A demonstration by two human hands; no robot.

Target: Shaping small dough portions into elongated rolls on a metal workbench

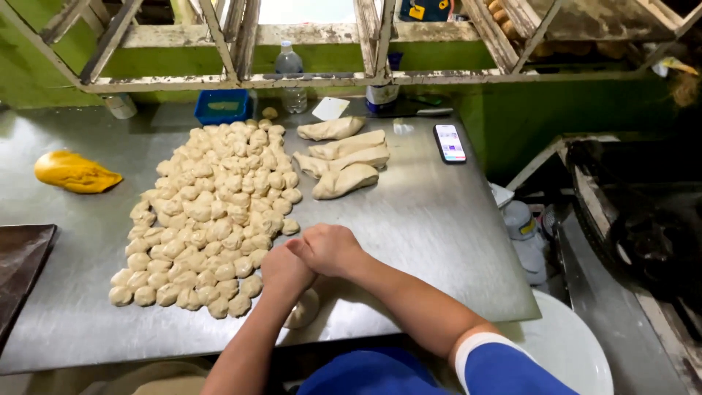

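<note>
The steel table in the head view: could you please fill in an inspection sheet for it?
Surface: steel table, bare at right.
Job's things: heap of small dough balls; four long dough pieces behind; one dough piece under the hands.
Clutter: yellow cloth, blue tub, water bottle, phone, dark tray.
Hands: left hand and right hand closed together over the dough piece.
Cables: nothing seen.
Surroundings: green wall, wooden rack, white basin.

Bright overhead light, tabletop glare, sharp focus
</note>
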